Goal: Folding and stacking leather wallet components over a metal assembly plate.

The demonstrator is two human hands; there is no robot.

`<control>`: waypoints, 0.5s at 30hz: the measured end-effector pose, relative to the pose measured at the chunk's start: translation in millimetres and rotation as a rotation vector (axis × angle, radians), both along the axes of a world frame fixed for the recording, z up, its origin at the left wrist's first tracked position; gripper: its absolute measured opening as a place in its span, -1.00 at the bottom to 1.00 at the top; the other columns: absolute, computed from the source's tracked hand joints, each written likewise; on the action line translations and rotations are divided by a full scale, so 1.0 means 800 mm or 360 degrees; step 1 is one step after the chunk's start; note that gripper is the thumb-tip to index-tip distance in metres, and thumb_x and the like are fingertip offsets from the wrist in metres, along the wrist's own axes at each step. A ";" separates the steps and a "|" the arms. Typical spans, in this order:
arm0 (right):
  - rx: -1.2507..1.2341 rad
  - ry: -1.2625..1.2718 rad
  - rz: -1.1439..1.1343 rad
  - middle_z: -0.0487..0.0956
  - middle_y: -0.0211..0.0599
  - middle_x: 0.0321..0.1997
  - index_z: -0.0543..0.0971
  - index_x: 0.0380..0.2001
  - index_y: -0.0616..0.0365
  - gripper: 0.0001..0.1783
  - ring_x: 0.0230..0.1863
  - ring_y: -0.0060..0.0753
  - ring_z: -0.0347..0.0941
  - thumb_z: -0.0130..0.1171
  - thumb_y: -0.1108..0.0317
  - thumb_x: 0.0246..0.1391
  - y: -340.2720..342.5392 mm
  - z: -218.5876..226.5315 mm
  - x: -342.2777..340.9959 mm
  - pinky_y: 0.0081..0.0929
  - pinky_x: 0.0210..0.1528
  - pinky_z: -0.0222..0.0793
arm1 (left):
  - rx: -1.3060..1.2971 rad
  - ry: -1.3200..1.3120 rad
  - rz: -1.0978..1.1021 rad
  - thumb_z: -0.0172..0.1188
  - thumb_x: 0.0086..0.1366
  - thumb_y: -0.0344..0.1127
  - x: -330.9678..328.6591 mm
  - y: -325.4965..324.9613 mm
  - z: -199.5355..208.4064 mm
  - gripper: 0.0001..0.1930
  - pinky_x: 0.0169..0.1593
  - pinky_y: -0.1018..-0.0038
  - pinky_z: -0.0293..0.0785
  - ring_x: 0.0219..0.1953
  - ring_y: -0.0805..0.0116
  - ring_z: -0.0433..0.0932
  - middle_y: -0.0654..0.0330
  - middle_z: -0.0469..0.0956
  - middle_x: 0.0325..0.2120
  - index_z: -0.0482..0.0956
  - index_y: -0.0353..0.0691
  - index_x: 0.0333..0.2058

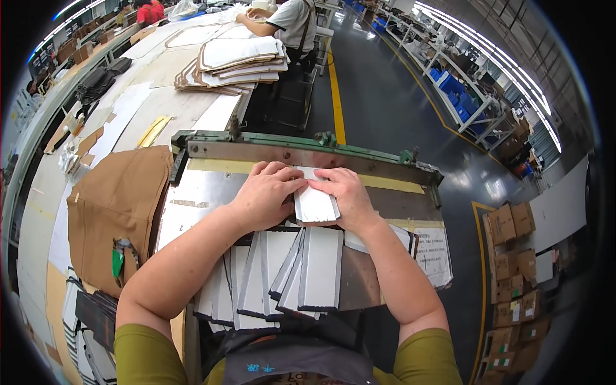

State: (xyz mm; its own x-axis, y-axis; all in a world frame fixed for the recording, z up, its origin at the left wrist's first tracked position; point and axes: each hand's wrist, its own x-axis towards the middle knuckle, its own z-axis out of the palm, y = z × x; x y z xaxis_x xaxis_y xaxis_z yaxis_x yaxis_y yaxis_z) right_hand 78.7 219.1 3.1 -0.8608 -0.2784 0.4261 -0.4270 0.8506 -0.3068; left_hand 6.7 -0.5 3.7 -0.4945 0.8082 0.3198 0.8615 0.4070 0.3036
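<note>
A short white strip with grey edges (pixel 316 204) lies on the metal bed of a machine, its far end close under the green-framed bar (pixel 269 153). Both my hands hold it from its two sides. My left hand (pixel 266 192) has its fingers bent, their tips at the strip's left edge. On the other side, my right hand (pixel 346 197) grips the right edge, with thumb and fingers over the top. Nearer to me, several similar white strips with dark edges (pixel 321 266) lie fanned and overlapping. My fingers hide part of the strip.
Brown fabric (pixel 115 199) lies left of the machine. A printed sheet (pixel 433 253) sits at its right. Farther off are stacked white panels (pixel 237 58) and a co-worker (pixel 292 25) at the table. Cardboard boxes (pixel 513 269) stand at the right; shelving with blue bins (pixel 452 90) lies beyond the aisle.
</note>
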 end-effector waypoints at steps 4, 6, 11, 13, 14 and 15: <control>-0.0039 -0.0001 0.0000 0.59 -0.21 0.07 0.70 -0.08 -0.03 -0.49 0.14 -0.11 0.45 0.49 0.31 -0.24 0.002 -0.002 -0.001 -0.21 0.27 0.27 | 0.0032 0.0000 -0.0003 0.30 0.09 -0.39 -0.002 0.000 0.003 -0.50 0.33 0.20 0.13 0.24 0.14 0.34 0.20 0.49 0.13 0.56 -0.10 0.08; -0.0047 -0.0086 0.0039 0.57 -0.19 0.11 0.72 -0.14 -0.01 -0.60 0.18 -0.08 0.43 0.42 0.33 -0.17 0.005 -0.002 -0.003 -0.19 0.27 0.26 | -0.0055 -0.0081 -0.0052 0.31 0.07 -0.40 -0.003 -0.001 0.006 -0.50 0.34 0.19 0.12 0.25 0.12 0.34 0.17 0.47 0.14 0.56 -0.09 0.06; -0.0156 -0.0155 -0.0061 0.52 -0.13 0.18 0.62 -0.11 0.03 -0.62 0.26 -0.05 0.38 0.30 0.44 -0.09 -0.003 -0.004 0.000 -0.15 0.32 0.19 | -0.0079 -0.0097 0.0013 0.31 0.06 -0.42 -0.005 -0.001 0.002 -0.51 0.37 0.17 0.08 0.30 0.09 0.28 0.12 0.42 0.21 0.53 -0.06 0.04; -0.0062 -0.0190 -0.0136 0.55 -0.11 0.12 0.50 -0.03 0.06 -0.56 0.22 -0.10 0.41 0.25 0.46 -0.06 -0.007 0.002 0.001 -0.11 0.38 0.10 | -0.0125 -0.0136 0.0030 0.31 0.07 -0.42 -0.008 0.001 0.007 -0.53 0.40 0.16 0.04 0.35 0.08 0.24 0.10 0.38 0.25 0.52 -0.04 0.02; -0.0064 -0.0192 -0.0140 0.55 -0.11 0.12 0.50 -0.03 0.06 -0.56 0.22 -0.10 0.41 0.25 0.46 -0.06 -0.008 0.006 0.003 -0.11 0.38 0.10 | -0.0127 -0.0138 0.0026 0.31 0.07 -0.42 -0.008 0.001 0.006 -0.53 0.40 0.16 0.04 0.35 0.08 0.24 0.10 0.38 0.25 0.52 -0.04 0.02; 0.0062 -0.0211 -0.0236 0.58 -0.14 0.05 0.49 -0.03 0.07 -0.55 0.18 -0.13 0.45 0.26 0.44 -0.06 -0.009 0.010 0.004 -0.11 0.39 0.10 | -0.0140 -0.0130 0.0036 0.31 0.07 -0.41 -0.009 0.002 0.006 -0.53 0.40 0.16 0.04 0.34 0.08 0.24 0.10 0.39 0.25 0.52 -0.04 0.01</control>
State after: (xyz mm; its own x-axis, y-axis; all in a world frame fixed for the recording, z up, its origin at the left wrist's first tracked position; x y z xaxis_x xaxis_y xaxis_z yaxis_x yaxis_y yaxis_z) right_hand 81.9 212.2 11.3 -0.9415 -0.1588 0.2973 -0.2543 0.9135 -0.3175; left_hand -0.5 0.9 8.2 -0.5343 0.8198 0.2059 0.8257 0.4542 0.3345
